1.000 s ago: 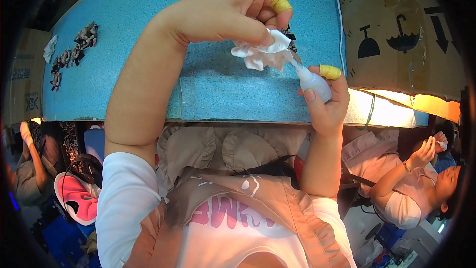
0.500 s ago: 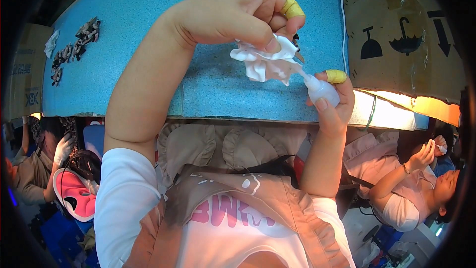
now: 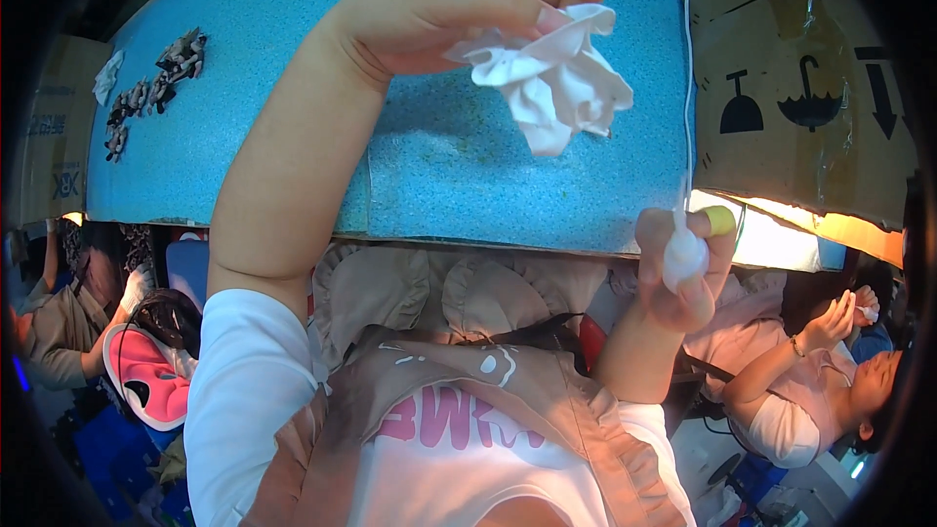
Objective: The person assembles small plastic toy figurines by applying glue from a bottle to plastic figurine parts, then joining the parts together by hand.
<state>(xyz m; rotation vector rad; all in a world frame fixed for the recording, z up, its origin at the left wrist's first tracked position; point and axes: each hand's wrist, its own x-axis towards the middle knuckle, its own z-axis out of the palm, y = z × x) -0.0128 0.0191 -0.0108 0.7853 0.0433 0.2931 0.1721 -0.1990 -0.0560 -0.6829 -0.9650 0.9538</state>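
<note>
Above the blue work table (image 3: 468,190), my left hand (image 3: 459,5) pinches a white ruffled cloth piece (image 3: 561,83) between thumb and fingers. The folds of the cloth hang down toward the table's near edge. Yellow tape wraps one of that hand's fingers. Lower and to the right, my right hand (image 3: 695,307) is closed around a small white squeeze bottle (image 3: 685,259). Its thin nozzle points up and stands apart from the cloth. A finger of this hand also wears yellow tape.
Small dark and pinkish pieces (image 3: 181,56) lie in a cluster at the table's left, beside a white scrap (image 3: 108,76). A cardboard box (image 3: 781,29) borders the right side, with a white cord (image 3: 689,68) along it. Another person (image 3: 791,390) sits at the right.
My right hand has drawn the bottle away from the cloth, down and to the right. My left hand has moved slightly up, and the cloth is turned to show more of its folds.
</note>
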